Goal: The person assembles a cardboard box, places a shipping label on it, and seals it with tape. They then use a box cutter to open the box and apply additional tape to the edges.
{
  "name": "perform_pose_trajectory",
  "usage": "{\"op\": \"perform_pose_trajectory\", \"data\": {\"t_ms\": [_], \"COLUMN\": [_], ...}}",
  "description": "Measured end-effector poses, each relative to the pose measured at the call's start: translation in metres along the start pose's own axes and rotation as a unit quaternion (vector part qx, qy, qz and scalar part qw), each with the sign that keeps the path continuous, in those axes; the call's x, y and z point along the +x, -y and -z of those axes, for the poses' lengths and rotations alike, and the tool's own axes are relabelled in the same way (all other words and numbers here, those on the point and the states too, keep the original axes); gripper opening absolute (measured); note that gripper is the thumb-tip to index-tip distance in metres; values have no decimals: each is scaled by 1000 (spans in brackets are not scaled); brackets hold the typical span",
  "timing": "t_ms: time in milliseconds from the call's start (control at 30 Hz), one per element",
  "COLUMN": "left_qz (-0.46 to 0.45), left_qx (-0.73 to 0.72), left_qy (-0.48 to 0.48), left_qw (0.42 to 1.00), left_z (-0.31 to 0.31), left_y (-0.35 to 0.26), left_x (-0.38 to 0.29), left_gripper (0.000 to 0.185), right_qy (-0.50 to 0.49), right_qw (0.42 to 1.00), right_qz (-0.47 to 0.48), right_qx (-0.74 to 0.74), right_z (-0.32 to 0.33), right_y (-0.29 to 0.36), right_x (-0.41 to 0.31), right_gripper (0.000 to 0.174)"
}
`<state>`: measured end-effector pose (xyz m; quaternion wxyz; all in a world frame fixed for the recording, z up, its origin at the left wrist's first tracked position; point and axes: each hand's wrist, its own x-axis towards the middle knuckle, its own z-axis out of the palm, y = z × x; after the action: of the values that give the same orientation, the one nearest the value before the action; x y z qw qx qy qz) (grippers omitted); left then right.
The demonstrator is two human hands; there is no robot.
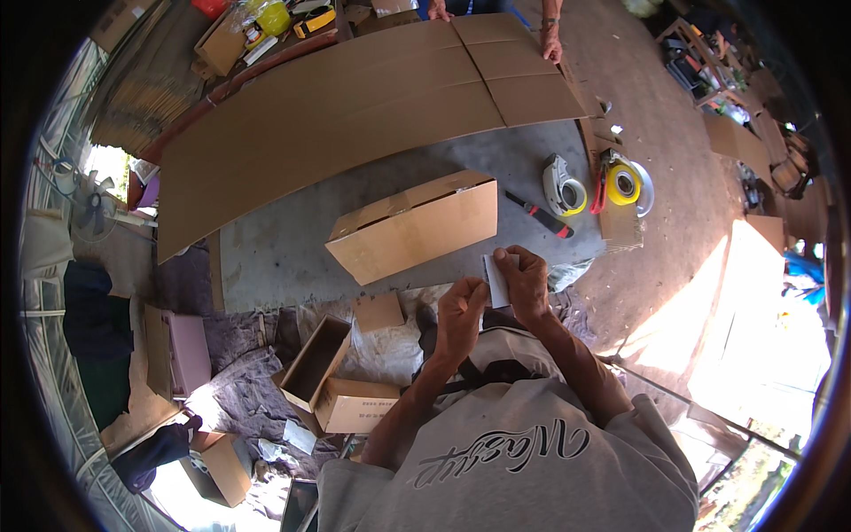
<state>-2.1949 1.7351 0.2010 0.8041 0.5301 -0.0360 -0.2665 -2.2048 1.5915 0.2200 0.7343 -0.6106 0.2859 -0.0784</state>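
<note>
My right hand (530, 282) pinches a small white paper label (497, 284) between thumb and fingers. At the label's left edge is my left hand (461, 314), fingertips closed together; whether it grips the edge is hard to tell. Just beyond my hands a taped cardboard box (425, 229) lies on the grey tabletop (279, 259). To its right are a black and red utility knife (540, 215) and a tape dispenser (565, 186) with yellow tape. A second dispenser with a red handle (621, 184) rests at the table's right edge.
A large flat cardboard sheet (319, 126) spans the table's far side; another person's hands (550, 41) hold its far edge. Stacked cardboard (143, 100) stands far left. Open boxes (318, 359) lie on the cluttered floor, left of me. A fan (96, 205) stands at the left.
</note>
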Motion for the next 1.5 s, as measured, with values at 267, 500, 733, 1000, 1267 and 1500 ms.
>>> {"op": "perform_pose_trajectory", "data": {"t_ms": [267, 500, 733, 1000, 1267, 1500], "left_qz": [-3, -109, -88, 30, 19, -24], "left_qx": [55, 94, 111, -81, -72, 18], "left_qy": [-79, -118, -102, -78, -49, -97], "left_qw": [995, 983, 985, 993, 996, 995], "left_z": [-4, 3, -6, -7, -17, -8], "left_y": [-11, -8, -12, -2, -2, -4], "left_x": [-2, 1, -4, -17, -24, -21], "left_gripper": [10, 15, 13, 7, 13, 9], "right_qy": [40, 77, 61, -44, -80, -72], "right_qw": [999, 898, 994, 993, 989, 988], "right_qz": [-2, 310, 91, 96, 106, 133], "right_qx": [28, -302, -3, 53, 62, 40], "right_z": [6, 0, -10, 13, 7, 7], "right_y": [-17, 24, 1, 20, 26, 31], "right_x": [2, -32, -31, -2, -11, -18], "right_gripper": [78, 82, 30, 25, 19, 25]}}
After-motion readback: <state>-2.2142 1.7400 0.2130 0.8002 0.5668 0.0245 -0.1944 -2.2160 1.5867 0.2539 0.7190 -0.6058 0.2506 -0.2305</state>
